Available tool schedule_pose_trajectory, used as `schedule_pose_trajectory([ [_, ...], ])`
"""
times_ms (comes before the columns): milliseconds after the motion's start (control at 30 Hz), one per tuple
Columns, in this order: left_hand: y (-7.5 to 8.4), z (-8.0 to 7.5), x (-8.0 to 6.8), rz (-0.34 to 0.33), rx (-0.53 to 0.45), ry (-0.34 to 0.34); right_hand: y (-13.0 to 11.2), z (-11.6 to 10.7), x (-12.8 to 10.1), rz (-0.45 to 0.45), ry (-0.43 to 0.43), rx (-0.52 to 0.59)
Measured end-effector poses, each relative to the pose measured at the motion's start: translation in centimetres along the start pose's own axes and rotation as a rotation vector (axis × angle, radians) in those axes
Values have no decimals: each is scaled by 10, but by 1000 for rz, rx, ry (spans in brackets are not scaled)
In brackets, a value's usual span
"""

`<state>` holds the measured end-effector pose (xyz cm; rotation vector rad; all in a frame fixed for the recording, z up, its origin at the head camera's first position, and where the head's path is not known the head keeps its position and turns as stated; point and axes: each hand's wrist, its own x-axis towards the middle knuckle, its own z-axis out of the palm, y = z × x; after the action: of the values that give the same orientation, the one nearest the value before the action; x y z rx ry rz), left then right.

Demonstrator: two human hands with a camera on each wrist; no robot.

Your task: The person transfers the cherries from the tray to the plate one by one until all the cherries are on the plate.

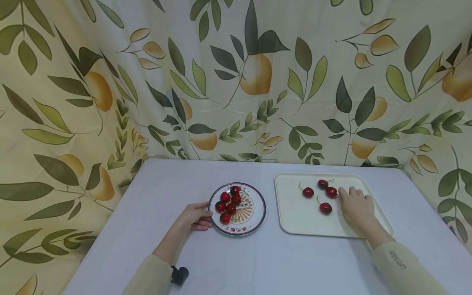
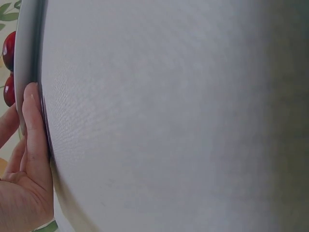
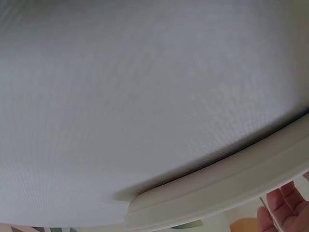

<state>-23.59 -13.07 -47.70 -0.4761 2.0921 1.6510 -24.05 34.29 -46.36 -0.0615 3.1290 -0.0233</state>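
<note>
Red cherries lie in two groups on the white-clothed table (image 1: 258, 262): a heap on the round patterned plate with a dark rim (image 1: 258, 223), four stemmed ones on the cream rectangular plastic tray (image 1: 295, 221). Left hand (image 1: 193, 217) rests against the plate's rim, fingers curled to it, apparently steadying it. Right hand (image 1: 355, 205) lies on the tray, fingertips at the nearest stemmed cherry (image 1: 331, 192); whether it pinches the fruit cannot be told.

Left wrist view confirms a finger (image 2: 36, 125) pressed to the rim. Right wrist view shows only the tray's edge and fingertips, no cherry.
</note>
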Motion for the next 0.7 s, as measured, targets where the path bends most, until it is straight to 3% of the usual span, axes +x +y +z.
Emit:
schedule_pose_trajectory([
  [167,0,0,-1,1,11,-1,-3,-1,0,-12,49,4],
  [433,0,0,0,5,10,-1,-19,-17,1,-55,243,64],
  [700,0,-1,1,4,7,-3,-54,-32,6,-107,278,77],
])
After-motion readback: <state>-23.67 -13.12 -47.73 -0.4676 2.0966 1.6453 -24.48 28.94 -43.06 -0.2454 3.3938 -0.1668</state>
